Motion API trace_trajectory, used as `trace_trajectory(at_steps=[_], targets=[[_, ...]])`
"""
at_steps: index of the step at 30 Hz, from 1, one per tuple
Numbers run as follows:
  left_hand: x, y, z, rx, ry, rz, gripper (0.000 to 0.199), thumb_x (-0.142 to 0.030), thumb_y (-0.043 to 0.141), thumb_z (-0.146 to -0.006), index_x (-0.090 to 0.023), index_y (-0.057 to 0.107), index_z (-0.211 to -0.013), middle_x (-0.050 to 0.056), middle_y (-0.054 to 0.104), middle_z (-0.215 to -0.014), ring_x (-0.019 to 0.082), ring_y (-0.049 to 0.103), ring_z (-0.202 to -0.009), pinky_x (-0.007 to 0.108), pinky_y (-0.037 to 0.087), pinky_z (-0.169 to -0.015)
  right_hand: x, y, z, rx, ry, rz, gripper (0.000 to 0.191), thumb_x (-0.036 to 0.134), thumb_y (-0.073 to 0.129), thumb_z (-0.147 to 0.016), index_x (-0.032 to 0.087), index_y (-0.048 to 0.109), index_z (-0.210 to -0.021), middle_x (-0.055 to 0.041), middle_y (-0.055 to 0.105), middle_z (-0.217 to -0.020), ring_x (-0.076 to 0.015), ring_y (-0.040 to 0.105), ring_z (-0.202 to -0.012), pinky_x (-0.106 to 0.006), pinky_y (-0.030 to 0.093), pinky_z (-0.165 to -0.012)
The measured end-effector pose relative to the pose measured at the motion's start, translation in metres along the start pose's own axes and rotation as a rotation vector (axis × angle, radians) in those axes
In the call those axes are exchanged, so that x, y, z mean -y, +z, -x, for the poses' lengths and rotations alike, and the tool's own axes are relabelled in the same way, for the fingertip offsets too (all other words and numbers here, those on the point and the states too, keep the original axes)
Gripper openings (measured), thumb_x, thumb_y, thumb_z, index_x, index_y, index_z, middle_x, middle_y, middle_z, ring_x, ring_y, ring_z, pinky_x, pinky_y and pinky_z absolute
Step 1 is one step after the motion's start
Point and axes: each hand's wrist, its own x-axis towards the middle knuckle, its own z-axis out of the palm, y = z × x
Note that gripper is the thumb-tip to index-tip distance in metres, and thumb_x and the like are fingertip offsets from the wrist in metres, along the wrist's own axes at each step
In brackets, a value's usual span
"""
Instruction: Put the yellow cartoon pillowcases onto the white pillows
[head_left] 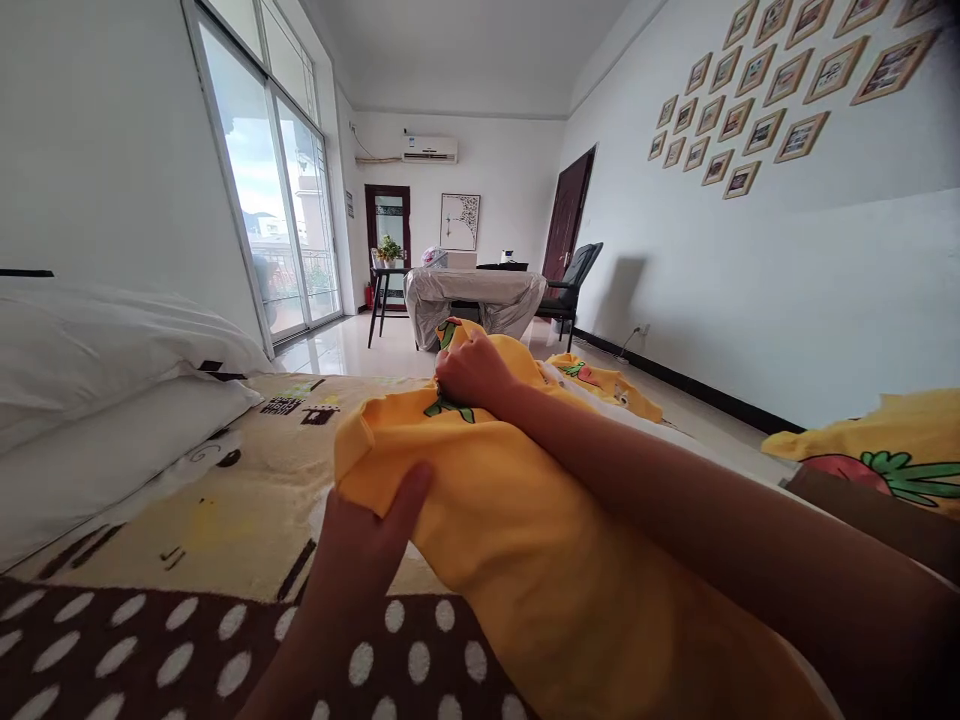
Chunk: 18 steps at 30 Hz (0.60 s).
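Note:
A yellow cloth (517, 520) with printed green leaves stretches from my hands down toward the bottom right, above the bed. Its exact kind, perhaps bedding or a garment, I cannot tell. My left hand (371, 535) grips its near left edge, thumb on top and fingers hidden beneath. Farther forward, my right hand (472, 370) is closed in a fist around a bunched part of the same cloth. Below lies a cream and brown blanket (255, 490) with white spots and printed figures.
White pillows (120, 400) are stacked at the left. More yellow printed cloth (915, 450) lies at the right edge. Beyond the bed stand a covered table (480, 285), a black chair (577, 285) and a plant (388, 250) on a tall stand. Sliding glass doors (277, 190) are on the left.

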Motion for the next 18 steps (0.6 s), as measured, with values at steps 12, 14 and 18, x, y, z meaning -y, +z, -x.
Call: trace_trajectory(at_steps=[12, 14, 18], targets=[[-0.009, -0.030, 0.001, 0.007, -0.055, -0.247, 0.031, -0.038, 0.054, -0.065, -0.016, 0.047, -0.044, -0.002, 0.040, -0.040, 0.009, 0.034, -0.042, 0.020, 0.023, -0.040, 0.002, 0.012, -0.011, 0.014, -0.020, -0.148, 0.029, 0.026, 0.044, -0.085, 0.008, 0.068, -0.086, -0.0189, 0.069, -0.085, -0.0267, 0.064, -0.082, -0.041, 0.032, -0.083], [-0.012, -0.029, 0.003, -0.027, -0.071, -0.187, 0.029, -0.036, 0.056, -0.064, -0.015, 0.050, -0.045, -0.002, 0.042, -0.042, 0.009, 0.033, -0.043, 0.020, 0.023, -0.039, -0.002, 0.014, -0.012, 0.085, 0.003, -0.293, 0.022, 0.020, 0.048, -0.081, 0.010, 0.068, -0.082, -0.0144, 0.070, -0.086, -0.0248, 0.063, -0.085, -0.039, 0.033, -0.084], [-0.012, -0.021, 0.005, -0.011, -0.129, -0.013, 0.030, -0.039, 0.059, -0.065, -0.014, 0.053, -0.048, -0.001, 0.045, -0.044, 0.009, 0.036, -0.043, 0.019, 0.026, -0.038, -0.013, 0.015, -0.009, 0.418, -0.069, -0.824, 0.021, 0.010, 0.050, -0.076, 0.014, 0.067, -0.088, -0.0044, 0.070, -0.093, -0.0164, 0.061, -0.088, -0.026, 0.039, -0.077]])
